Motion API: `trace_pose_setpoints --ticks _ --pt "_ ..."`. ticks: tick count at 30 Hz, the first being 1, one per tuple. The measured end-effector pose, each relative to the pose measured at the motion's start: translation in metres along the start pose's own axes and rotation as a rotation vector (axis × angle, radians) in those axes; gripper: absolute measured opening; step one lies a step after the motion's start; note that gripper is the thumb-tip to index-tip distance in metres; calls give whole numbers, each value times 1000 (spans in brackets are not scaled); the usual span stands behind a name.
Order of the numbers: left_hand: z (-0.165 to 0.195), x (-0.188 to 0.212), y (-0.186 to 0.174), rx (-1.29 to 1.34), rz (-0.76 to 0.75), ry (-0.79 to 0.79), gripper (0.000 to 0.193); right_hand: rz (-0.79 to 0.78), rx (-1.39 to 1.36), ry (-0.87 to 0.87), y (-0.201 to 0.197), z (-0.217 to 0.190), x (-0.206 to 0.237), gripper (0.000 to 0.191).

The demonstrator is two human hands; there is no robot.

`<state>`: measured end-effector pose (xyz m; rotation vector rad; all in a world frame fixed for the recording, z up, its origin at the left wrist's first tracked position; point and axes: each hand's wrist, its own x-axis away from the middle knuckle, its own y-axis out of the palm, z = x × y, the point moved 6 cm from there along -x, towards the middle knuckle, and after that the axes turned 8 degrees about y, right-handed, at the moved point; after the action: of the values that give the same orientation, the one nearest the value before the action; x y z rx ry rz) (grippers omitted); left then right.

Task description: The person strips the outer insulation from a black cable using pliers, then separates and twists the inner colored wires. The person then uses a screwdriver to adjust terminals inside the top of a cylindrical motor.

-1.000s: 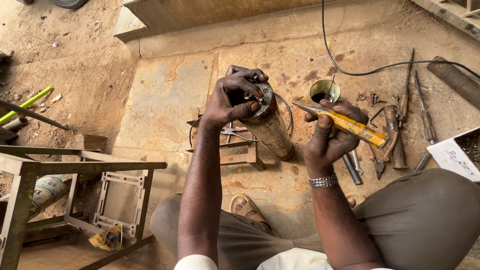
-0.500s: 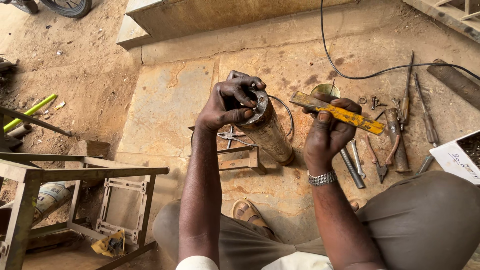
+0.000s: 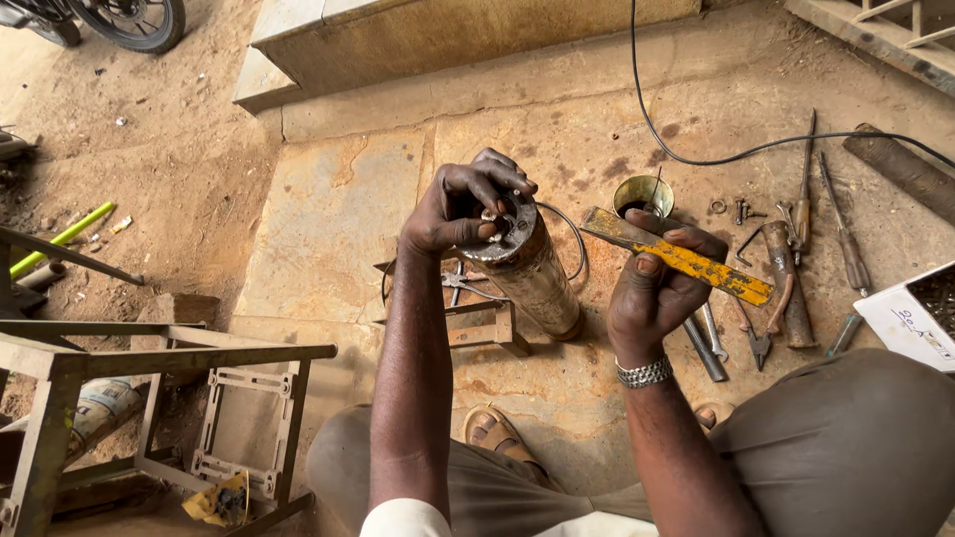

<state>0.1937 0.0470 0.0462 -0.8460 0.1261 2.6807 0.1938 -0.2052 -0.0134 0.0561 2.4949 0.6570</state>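
A dirty metal cylinder (image 3: 532,278) stands tilted on the stone floor in front of me, leaning against a small metal frame (image 3: 477,313). My left hand (image 3: 458,204) grips its top end, fingertips on the parts set in the top. My right hand (image 3: 657,288), with a metal wristband, holds a flat yellow-handled tool (image 3: 681,257) just right of the cylinder, its rusty end pointing toward the cylinder top. My sandalled foot (image 3: 492,433) rests below the cylinder.
Pliers, screwdrivers and a hammer (image 3: 786,288) lie on the floor to the right, near a small round tin (image 3: 642,194) and a black cable (image 3: 696,149). A white box (image 3: 910,313) sits far right. A metal stand (image 3: 149,368) is at lower left; a raised concrete ledge (image 3: 448,35) runs behind.
My right hand with the yellow-handled tool has shifted slightly lower and rightward. My left hand keeps working at the cylinder top.
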Motion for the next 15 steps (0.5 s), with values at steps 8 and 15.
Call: trace_pose_setpoints --ticks 8,15 --pt "1 5 3 -47 70 13 56 -136 29 -40 11 -18 8 22" --pt "16 17 10 -347 439 -174 92 -56 -73 -26 2 -13 -3 25"
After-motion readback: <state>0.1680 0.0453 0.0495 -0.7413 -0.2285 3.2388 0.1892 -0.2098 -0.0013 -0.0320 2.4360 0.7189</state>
